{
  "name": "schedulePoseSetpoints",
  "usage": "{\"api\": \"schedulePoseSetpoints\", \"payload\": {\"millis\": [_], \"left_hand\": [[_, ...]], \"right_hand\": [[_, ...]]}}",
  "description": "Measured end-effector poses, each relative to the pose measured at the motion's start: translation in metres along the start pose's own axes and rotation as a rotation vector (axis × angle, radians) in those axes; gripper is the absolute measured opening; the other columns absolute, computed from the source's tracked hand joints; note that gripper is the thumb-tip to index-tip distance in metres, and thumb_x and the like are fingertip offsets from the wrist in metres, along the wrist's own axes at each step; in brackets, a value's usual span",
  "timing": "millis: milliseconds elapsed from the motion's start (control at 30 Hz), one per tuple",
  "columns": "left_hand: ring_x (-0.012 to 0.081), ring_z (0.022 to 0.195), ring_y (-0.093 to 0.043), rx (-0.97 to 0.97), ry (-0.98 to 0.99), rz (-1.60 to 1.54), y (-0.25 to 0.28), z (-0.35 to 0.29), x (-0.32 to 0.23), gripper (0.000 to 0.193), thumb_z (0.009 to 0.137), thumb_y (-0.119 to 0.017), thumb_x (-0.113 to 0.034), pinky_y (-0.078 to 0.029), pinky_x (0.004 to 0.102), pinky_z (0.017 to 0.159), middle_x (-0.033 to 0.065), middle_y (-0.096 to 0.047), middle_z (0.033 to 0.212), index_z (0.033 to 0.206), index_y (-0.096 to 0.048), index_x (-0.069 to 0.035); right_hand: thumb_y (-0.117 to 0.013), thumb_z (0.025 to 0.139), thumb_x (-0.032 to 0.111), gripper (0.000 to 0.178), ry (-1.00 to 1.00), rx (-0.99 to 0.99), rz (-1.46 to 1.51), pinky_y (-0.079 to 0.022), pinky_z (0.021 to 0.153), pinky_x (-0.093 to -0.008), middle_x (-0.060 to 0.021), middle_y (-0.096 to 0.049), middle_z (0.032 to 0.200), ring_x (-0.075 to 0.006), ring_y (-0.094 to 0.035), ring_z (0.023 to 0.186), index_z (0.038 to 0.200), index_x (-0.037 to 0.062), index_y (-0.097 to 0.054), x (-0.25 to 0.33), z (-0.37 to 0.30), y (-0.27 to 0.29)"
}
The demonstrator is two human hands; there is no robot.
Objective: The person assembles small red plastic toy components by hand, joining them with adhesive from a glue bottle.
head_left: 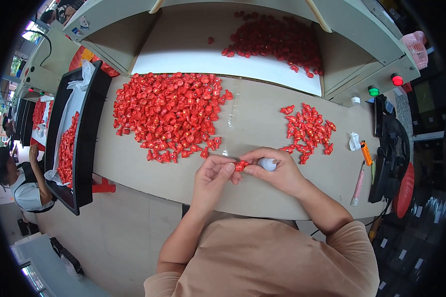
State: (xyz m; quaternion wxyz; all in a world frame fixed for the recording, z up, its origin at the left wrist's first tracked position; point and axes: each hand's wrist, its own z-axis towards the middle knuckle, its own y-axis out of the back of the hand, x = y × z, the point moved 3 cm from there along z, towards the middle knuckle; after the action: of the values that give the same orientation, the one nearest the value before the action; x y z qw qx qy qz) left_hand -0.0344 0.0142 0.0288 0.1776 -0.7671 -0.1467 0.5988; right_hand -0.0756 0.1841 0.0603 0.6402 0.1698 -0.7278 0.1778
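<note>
My left hand pinches a small red plastic piece between thumb and fingers, just above the near part of the table. From the other side, the thumb and forefinger of my right hand meet the same piece. A pale grey-blue rounded thing is held in the curl of my right hand; its kind is not clear. Beyond my left hand spreads a large heap of similar red pieces. A smaller group of red pieces lies beyond my right hand.
A grey cabinet with more red pieces inside stands behind the table. At right lie an orange lighter-like tool, a pink-white pen and white tissue. A black tray and another person are at left.
</note>
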Motion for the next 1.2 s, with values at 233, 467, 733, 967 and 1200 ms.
{"api": "schedulePoseSetpoints", "payload": {"millis": [233, 467, 733, 967, 1200], "left_hand": [[0.0133, 0.074, -0.061, 0.084, -0.005, -0.044, 0.003, 0.001, 0.001, 0.01, 0.092, -0.056, -0.006, -0.05, 0.0271, 0.07, 0.0089, -0.064, 0.089, 0.1, -0.053, -0.001], [0.0134, 0.076, -0.062, 0.088, -0.028, -0.002, 0.005, -0.001, 0.005, 0.008, 0.091, -0.057, -0.003, -0.051, 0.0265, 0.069, 0.0089, -0.064, 0.088, 0.099, -0.054, -0.002], [0.0132, 0.076, -0.062, 0.086, -0.059, 0.009, 0.007, 0.003, 0.005, 0.006, 0.091, -0.057, -0.003, -0.051, 0.0266, 0.069, 0.0084, -0.064, 0.087, 0.096, -0.054, -0.001], [0.0172, 0.076, -0.064, -0.016, -0.073, 0.213, 0.014, 0.0, 0.009, 0.01, 0.089, -0.06, -0.005, -0.053, 0.029, 0.067, 0.014, -0.065, 0.089, 0.094, -0.052, -0.001], [0.0173, 0.075, -0.055, 0.089, -0.102, 0.243, -0.018, -0.018, -0.02, 0.026, 0.09, -0.064, -0.023, -0.046, 0.029, 0.07, 0.0109, -0.058, 0.084, 0.09, -0.048, -0.003]], "right_hand": [[-0.066, 0.085, 0.004, 0.022, -0.069, 0.061, 0.009, -0.049, 0.078, -0.0237, -0.0034, -0.066, 0.095, -0.0082, -0.06, 0.089, 0.106, 0.0017, -0.064, -0.005, 0.002, 0.004], [-0.066, 0.085, 0.004, 0.017, -0.094, 0.07, 0.056, -0.049, 0.077, -0.0238, -0.0037, -0.066, 0.093, -0.0076, -0.06, 0.087, 0.101, 0.0006, -0.064, -0.008, 0.001, 0.003], [-0.07, 0.081, 0.002, 0.016, -0.228, 0.067, 0.116, -0.048, 0.075, -0.0226, -0.0045, -0.066, 0.094, -0.0083, -0.059, 0.086, 0.097, 0.0009, -0.067, -0.01, 0.008, 0.004], [-0.07, 0.082, 0.007, 0.015, -0.081, 0.064, -0.002, -0.05, 0.076, -0.0244, -0.005, -0.067, 0.092, -0.0089, -0.061, 0.086, 0.095, 0.0003, -0.066, -0.013, 0.007, 0.01], [-0.066, 0.082, 0.003, 0.013, -0.006, 0.104, 0.219, -0.053, 0.069, -0.0263, -0.0086, -0.067, 0.085, -0.0117, -0.064, 0.077, 0.093, -0.0034, -0.061, -0.02, -0.002, 0.003]]}}
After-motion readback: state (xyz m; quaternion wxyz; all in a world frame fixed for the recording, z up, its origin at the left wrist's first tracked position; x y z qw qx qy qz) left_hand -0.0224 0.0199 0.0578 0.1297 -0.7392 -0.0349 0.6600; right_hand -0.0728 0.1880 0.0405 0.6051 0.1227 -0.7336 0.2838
